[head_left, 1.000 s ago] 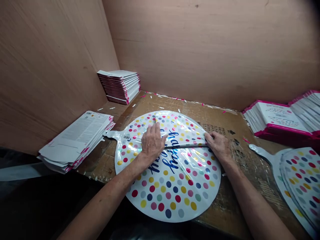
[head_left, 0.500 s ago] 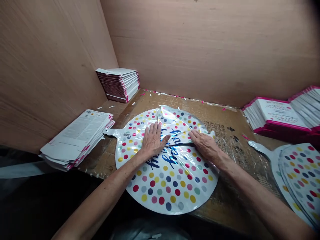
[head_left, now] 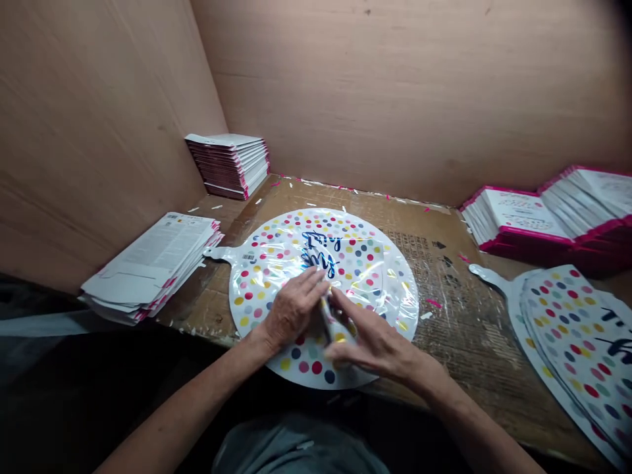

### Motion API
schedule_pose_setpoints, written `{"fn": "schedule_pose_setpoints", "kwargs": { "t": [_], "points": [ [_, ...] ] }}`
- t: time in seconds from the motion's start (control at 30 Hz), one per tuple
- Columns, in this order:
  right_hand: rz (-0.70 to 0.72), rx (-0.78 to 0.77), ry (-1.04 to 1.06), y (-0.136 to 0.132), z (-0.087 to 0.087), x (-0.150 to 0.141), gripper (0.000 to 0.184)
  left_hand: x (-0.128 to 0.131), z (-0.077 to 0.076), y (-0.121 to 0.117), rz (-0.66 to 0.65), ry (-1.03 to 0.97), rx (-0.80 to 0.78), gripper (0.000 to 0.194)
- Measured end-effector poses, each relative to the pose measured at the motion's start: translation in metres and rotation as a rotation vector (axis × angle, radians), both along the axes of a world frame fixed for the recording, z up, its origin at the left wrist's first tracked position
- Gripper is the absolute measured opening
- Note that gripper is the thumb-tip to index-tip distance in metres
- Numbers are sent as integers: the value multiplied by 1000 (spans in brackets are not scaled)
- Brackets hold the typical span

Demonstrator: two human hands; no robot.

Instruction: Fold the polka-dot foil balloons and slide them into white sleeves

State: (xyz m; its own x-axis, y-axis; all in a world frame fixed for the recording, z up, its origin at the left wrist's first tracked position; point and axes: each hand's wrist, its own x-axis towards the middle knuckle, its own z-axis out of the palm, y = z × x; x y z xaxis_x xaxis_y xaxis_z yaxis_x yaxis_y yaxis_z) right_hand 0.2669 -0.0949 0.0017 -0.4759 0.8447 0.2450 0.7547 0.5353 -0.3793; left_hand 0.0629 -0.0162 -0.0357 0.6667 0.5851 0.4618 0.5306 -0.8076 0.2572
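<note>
A flat, round white foil balloon (head_left: 254,289) with coloured dots and dark blue lettering lies in front of me, its neck pointing left. Part of it is folded over on itself. My left hand (head_left: 293,306) presses on its middle with the fingers stretched out. Close beside it, my right hand (head_left: 370,339) grips a raised fold of the foil balloon between thumb and fingers; this hand is slightly blurred. The lower part of the fold is partly hidden by my hands.
Flat printed card packets (head_left: 153,263) are stacked at the left, with another stack (head_left: 230,164) in the corner. Pink-edged packets (head_left: 523,214) stand at the right, above more dotted foil balloons (head_left: 567,322). Wooden panels (head_left: 336,85) enclose the cardboard-covered table (head_left: 454,336). Paper scraps lie about.
Both hands have moved nearer to me and closer together. The right hand has left the balloon's upper right part and taken up a fold near its lower middle. The folded-over part lies differently.
</note>
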Motion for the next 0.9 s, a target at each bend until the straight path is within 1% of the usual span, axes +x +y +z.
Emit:
{"fn": "schedule_pose_setpoints", "kwargs": {
  "t": [0.03,0.07,0.1,0.13,0.2,0.27,0.33,0.43,0.47,0.5,0.53,0.57,0.6,0.63,0.67,0.7,0.73,0.77,0.8,0.83,0.9],
  "points": [
    [73,6,24,-4,-1,4,97,-11,-3,-1,44,-29,-10,35],
    [110,30,16,-6,-4,10,103,-22,-4,0,76,-51,-27,34],
    [119,76,-11,-7,-9,16,104,-33,-5,2,91,-63,-44,33],
    [110,134,-47,-6,-15,21,98,-43,-5,3,93,-61,-59,33],
    [92,235,-116,2,-28,26,74,-59,-2,3,80,-20,-64,38],
    [114,285,-179,11,-37,23,55,-68,0,-1,58,36,-33,44],
    [164,290,-221,19,-40,19,46,-73,1,-6,17,88,-24,42],
    [231,273,-193,27,-39,17,36,-76,-3,-8,-31,91,-101,31],
    [216,255,-160,30,-39,17,33,-76,-4,-8,-30,58,-145,30],
    [163,228,-114,34,-39,16,31,-76,-5,-6,-14,8,-196,30],
    [71,184,-54,38,-38,15,31,-75,-6,-4,33,-52,-256,30],
    [-53,131,17,43,-38,12,32,-74,-6,-1,113,-112,-323,29],
    [-177,70,94,48,-38,9,35,-71,-5,2,221,-158,-392,27],
    [-269,8,172,53,-36,6,39,-69,-3,5,342,-187,-453,25],
    [-310,-44,246,58,-35,4,44,-66,-2,8,455,-199,-504,23],
    [-290,-88,309,61,-34,2,48,-63,0,11,539,-195,-542,24],
    [-235,-115,354,63,-32,1,51,-61,2,13,587,-181,-565,27],
    [-184,-127,372,64,-31,1,54,-59,4,15,605,-165,-576,28],
    [-168,-131,364,65,-31,1,57,-58,5,17,611,-152,-579,28],
    [-201,-134,332,66,-31,2,58,-56,6,18,621,-138,-574,27],
    [-350,-146,223,68,-33,1,49,-54,7,22,661,-100,-533,28]
  ]
}}
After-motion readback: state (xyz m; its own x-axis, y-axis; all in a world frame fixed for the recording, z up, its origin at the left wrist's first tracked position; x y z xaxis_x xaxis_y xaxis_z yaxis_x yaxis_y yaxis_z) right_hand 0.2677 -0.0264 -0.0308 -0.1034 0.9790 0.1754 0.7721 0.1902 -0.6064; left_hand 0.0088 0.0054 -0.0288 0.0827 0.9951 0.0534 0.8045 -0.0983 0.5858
